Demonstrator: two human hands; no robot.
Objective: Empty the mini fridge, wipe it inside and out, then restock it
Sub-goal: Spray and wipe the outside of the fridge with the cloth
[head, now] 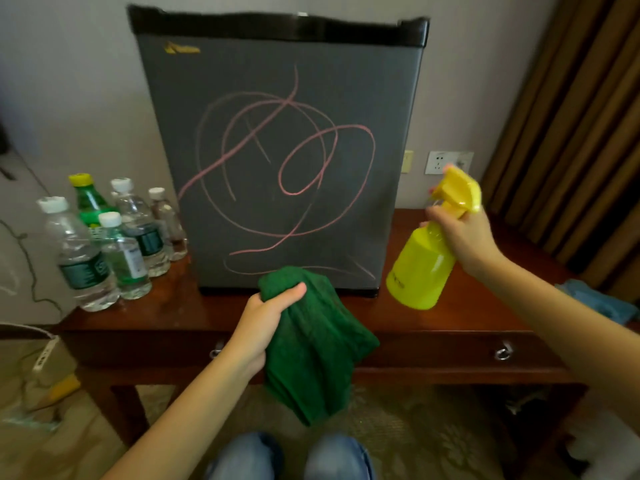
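Left hand [265, 318] grips green cloth [320, 348] at front edge of counter [166, 306], just below fridge door [277, 150]; right hand [462, 237] grips spray bottle [420, 271] off door's right edge.

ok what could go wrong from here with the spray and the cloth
1. The wall socket sits just right of the fridge, behind the spray bottle in the right hand; overspray could wet it.
2. The pink scribbles may smear rather than lift under the green cloth the left hand holds.
3. The bottles crowd the left end of the table; a wide wipe might topple one.
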